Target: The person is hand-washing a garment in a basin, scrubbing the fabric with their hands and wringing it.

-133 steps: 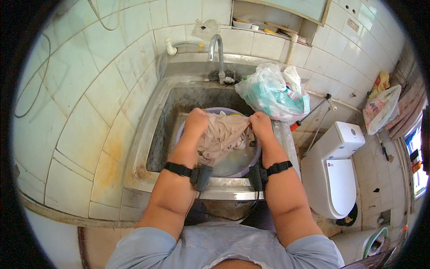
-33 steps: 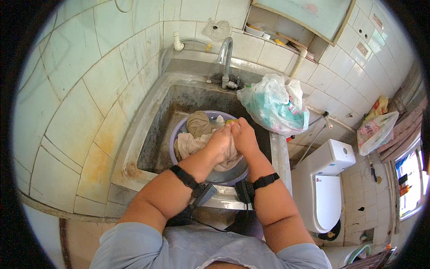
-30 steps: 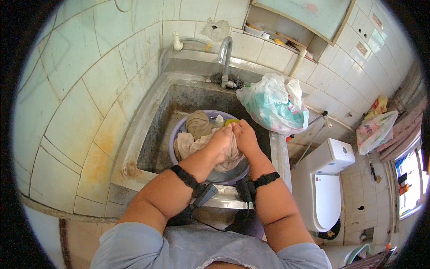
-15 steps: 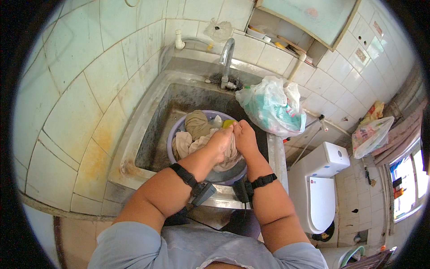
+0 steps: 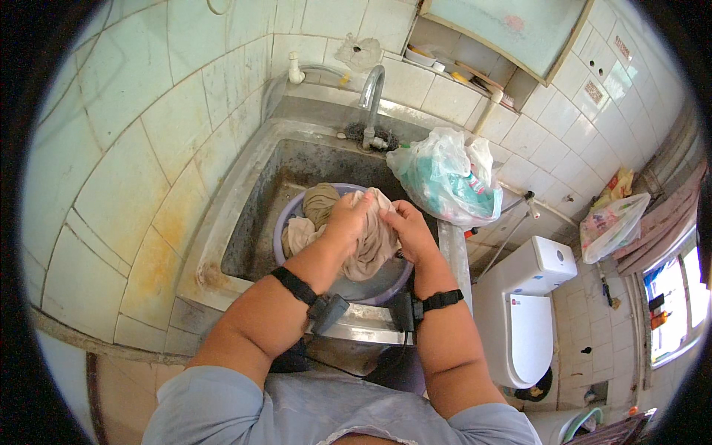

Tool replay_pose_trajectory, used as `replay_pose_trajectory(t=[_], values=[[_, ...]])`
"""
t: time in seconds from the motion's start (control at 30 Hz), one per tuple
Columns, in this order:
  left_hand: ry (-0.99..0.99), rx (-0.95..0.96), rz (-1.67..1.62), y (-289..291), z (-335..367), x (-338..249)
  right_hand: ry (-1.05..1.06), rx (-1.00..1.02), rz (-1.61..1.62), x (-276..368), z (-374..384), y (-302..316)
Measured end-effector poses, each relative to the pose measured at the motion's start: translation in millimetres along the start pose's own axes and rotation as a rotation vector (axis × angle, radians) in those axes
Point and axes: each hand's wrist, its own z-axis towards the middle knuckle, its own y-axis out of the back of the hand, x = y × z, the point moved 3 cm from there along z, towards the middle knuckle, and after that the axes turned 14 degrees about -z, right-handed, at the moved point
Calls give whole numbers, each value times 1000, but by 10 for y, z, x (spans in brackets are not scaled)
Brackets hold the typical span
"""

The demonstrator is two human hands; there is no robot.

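The head view comes from a wide fisheye worn on the person's head, looking steeply down and forward over the shirt (image 5: 319, 411); the forearms (image 5: 271, 315) reach up from the lower edge, close to the lens, so that the fingers (image 5: 394, 215) on the beige cloth (image 5: 376, 248) lie near mid-picture; behind them it takes in the sink (image 5: 231, 215) and the faucet (image 5: 373, 100); the toilet (image 5: 530, 319), farther off at right, is seen from above; the tiled wall (image 5: 111, 215) at left bends strongly; a dark round border closes the corners.
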Motion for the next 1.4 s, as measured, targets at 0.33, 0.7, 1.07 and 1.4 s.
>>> replay_pose_trajectory(t=[0.33,0.7,1.07,1.4], values=[[-250,-229,-63,73,118,0,252,-42,-452,-48,37,-87],[249,44,-224,-153,-131,127,401,-235,-820,371,-188,-316],[188,-42,-191,9,-13,279,310,-155,-779,487,-309,-351],[220,-52,-139,-146,-93,311,218,-356,-822,37,6,-119]])
